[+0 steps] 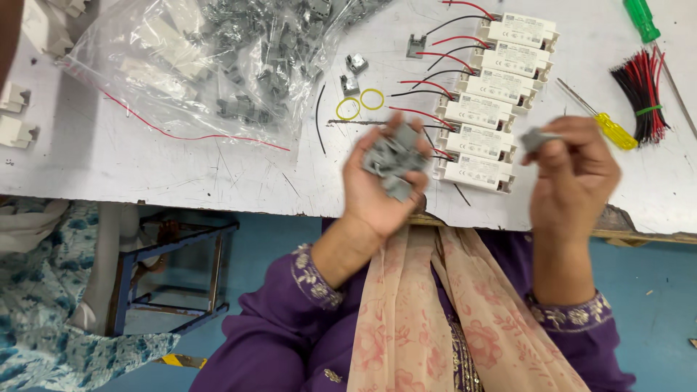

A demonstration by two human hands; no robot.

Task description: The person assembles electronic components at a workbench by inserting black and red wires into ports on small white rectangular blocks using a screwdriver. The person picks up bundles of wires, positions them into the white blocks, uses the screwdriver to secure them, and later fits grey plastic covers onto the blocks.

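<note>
The left hand (385,185) is up over the near table edge, palm cupped and fingers curled around a small heap of grey plastic clips (394,160), several of them piled loose in the palm. To its right, the right hand (573,178) pinches a single grey clip (539,138) between thumb and fingertips (blurred, so its exact shape is hard to read), held a little apart from the handful. Just beyond and between the two hands, a slanting row of white rectangular modules (483,109) lies on the white table (145,160), each trailing red and black wires to the left. Left of that row sit two yellow rubber bands (359,104) and a couple of loose grey clips (352,74). Further left, a clear plastic bag (210,65) sprawls across the far side of the table, full of more grey parts. Off to the right, a yellow-handled screwdriver (606,125) lies at an angle beside a bundle of red and black wires (640,94) tied with a green band, and a green-handled screwdriver (642,19) rests at the far edge. Purple sleeves and a pale floral scarf fill the near view.
</note>
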